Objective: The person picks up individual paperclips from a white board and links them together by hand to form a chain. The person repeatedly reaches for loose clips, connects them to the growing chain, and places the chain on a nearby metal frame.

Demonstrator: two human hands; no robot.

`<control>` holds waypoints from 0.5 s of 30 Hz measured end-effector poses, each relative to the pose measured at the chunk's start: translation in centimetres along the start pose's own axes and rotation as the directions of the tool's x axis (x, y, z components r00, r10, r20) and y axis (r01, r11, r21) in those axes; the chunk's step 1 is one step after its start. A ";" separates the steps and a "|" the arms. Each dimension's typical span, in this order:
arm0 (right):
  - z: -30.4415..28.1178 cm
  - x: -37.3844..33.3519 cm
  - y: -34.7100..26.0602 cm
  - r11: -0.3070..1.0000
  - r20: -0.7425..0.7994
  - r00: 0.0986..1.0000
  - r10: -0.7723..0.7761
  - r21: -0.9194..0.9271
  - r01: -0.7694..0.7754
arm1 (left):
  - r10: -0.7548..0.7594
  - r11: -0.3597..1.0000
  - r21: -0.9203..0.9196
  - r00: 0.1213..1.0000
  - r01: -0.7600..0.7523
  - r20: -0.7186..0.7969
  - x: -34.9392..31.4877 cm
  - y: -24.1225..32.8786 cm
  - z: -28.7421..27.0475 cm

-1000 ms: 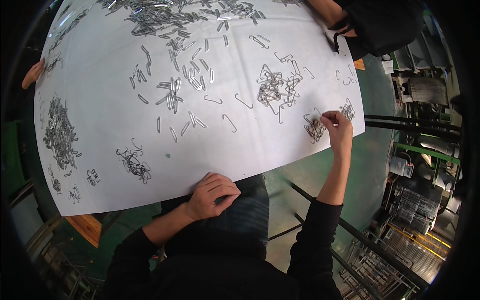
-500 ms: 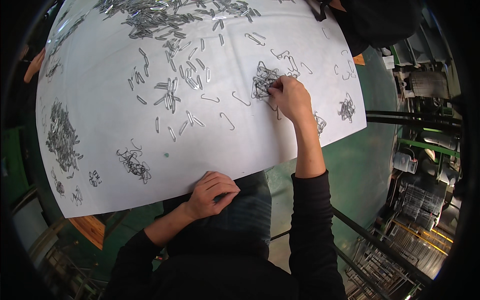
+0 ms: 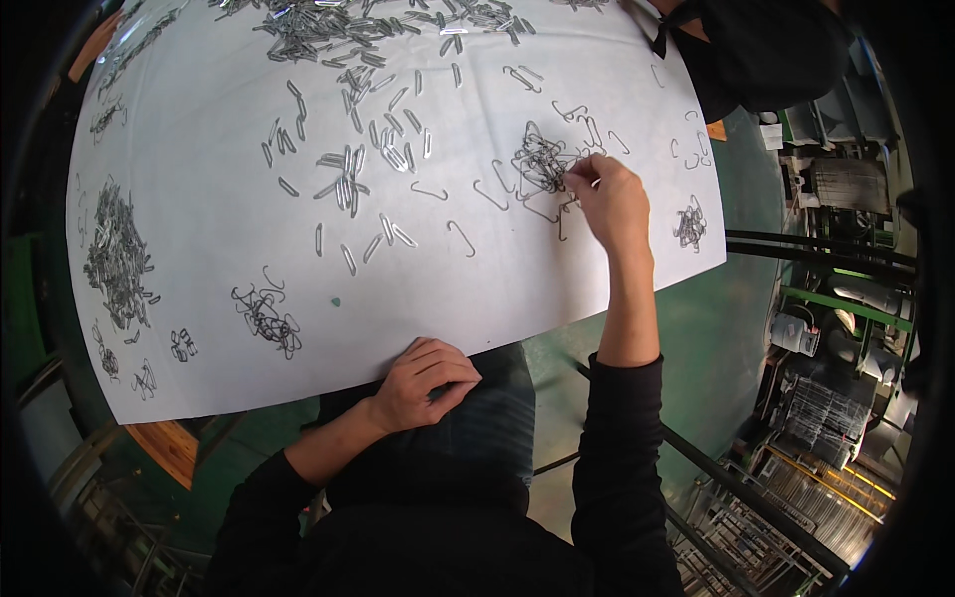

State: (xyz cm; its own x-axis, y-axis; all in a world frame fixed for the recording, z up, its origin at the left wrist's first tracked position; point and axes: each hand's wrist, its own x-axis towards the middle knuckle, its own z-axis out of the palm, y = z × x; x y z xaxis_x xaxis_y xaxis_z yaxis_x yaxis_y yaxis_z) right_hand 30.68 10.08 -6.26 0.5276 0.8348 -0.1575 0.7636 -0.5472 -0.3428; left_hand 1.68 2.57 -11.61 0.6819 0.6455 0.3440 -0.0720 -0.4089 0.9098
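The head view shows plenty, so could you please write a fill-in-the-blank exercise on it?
The right hand, not the ____, is at a pile of wire hooks.
From the left hand, the right hand lies toward the picture's upper ____.
The sheet under the hooks is ____ in colour.
Missing words: left; right; white.

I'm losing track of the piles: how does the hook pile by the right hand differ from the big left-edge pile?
The hook pile is loose, showing gaps; the left-edge pile is denser. The hook pile's pieces have curved ends; the left-edge pile's look mostly straight. Both are greyish and lie on the white tabletop.
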 end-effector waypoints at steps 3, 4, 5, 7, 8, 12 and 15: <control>1.8 -0.5 -0.9 1.000 0.013 1.000 -0.017 0.026 0.017 | 0.006 1.000 0.010 1.000 -0.006 0.006 0.0 0.0 0.0; 2.4 -0.7 -1.3 0.999 0.001 1.000 -0.025 0.035 0.025 | 0.011 1.000 0.015 1.000 -0.011 0.008 0.0 0.0 0.0; 2.9 -0.8 -1.5 0.989 -0.058 0.988 -0.146 -0.006 0.146 | 0.017 1.000 0.020 1.000 -0.017 0.011 0.0 -0.1 0.0; 2.7 -0.2 -1.5 0.986 -0.132 0.981 -0.144 0.061 0.153 | 0.020 1.000 0.024 1.000 -0.020 0.017 0.0 -0.1 0.0; 2.4 0.2 -1.3 0.984 -0.160 0.977 -0.139 0.085 0.154 | 0.017 1.000 0.022 1.000 -0.017 0.013 0.0 -0.1 0.0; 0.5 1.5 -0.2 0.990 -0.135 0.991 -0.017 0.138 0.036 | 0.016 1.000 0.022 1.000 -0.017 0.020 0.0 -0.2 -0.1; 0.7 0.9 -0.2 0.998 -0.255 0.965 -0.061 -0.030 0.056 | 0.018 0.999 0.026 1.000 -0.019 0.026 -0.1 -0.3 -0.1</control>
State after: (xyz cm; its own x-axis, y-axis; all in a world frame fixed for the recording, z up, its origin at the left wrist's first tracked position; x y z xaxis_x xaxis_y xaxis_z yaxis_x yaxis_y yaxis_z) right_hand 30.75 11.04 -6.98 0.5570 0.8238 0.1050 0.8026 -0.5015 -0.3231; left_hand 1.62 2.68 -11.86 0.6989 0.6212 0.3545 -0.0657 -0.4378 0.8967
